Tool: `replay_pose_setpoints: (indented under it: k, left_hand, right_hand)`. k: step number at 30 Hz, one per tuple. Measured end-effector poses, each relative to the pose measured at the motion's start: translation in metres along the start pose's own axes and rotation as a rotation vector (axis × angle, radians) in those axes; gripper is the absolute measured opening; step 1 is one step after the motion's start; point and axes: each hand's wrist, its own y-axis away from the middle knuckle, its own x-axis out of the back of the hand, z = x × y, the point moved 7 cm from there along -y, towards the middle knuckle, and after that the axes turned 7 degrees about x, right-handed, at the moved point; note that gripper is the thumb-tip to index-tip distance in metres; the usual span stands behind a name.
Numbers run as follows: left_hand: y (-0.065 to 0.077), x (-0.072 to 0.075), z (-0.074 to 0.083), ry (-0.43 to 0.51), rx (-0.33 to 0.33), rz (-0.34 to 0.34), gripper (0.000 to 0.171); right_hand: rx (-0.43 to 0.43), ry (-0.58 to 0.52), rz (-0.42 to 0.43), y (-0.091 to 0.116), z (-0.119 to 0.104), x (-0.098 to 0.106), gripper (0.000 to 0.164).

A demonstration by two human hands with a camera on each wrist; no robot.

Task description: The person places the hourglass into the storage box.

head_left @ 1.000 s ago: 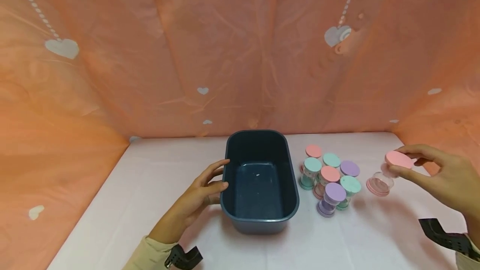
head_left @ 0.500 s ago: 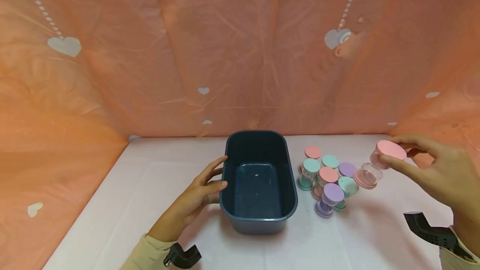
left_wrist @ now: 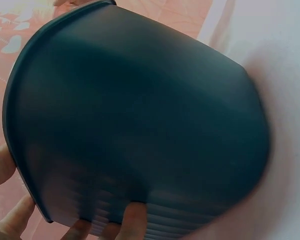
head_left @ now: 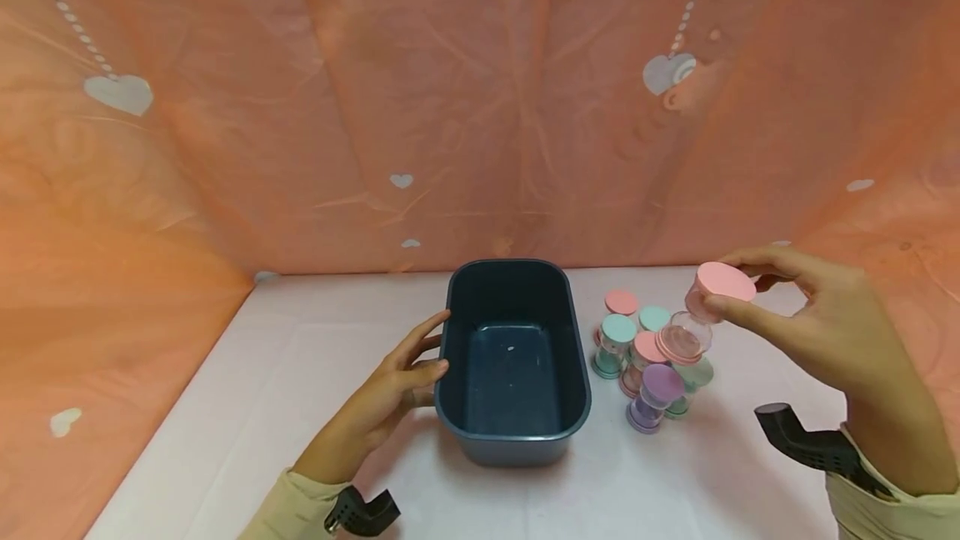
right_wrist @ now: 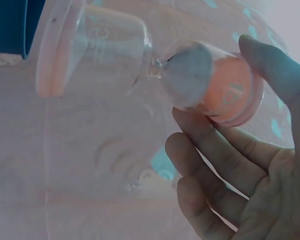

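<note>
My right hand (head_left: pixel 828 327) pinches the upper end of a pink-capped sand timer (head_left: pixel 724 282) between thumb and fingers. In the head view it hangs tilted above the cluster, its lower cap overlapping a mint timer (head_left: pixel 696 372). The right wrist view shows the clear glass waist of the held timer (right_wrist: pixel 230 92) and orange-pink sand near the gripped cap. My left hand (head_left: pixel 381 398) rests against the left side of a dark blue oblong bin (head_left: pixel 513 440), fingertips at its rim and ribbed outer wall. Inside, the bin's floor is bare except for a tiny pale speck.
Several upright sand timers stand close together right of the bin, among them a purple one (head_left: pixel 663 383), a mint one (head_left: pixel 618 330) and a pink one (head_left: pixel 621 302). A white-covered table (head_left: pixel 300 357) lies beneath. Behind it hangs an orange sheet (head_left: pixel 337 107) with pale hearts.
My right hand has moved left and slightly up with the pink-capped sand timer, from right of the cluster to over its right side. My left hand stays at the bin.
</note>
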Motion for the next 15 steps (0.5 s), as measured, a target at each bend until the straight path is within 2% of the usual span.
replay_pose_setpoints:
  k: [9,15]
  left_hand:
    - [0.005,0.001,0.0,0.009,0.001,-0.003,0.068]
    - [0.008,0.002,0.0,0.002,-0.006,0.011,0.066]
  right_hand:
    - [0.083,0.038,-0.093,-0.012,-0.03,-0.028,0.034]
    - [0.242,0.088,-0.145,-0.025,-0.058,-0.05,0.033]
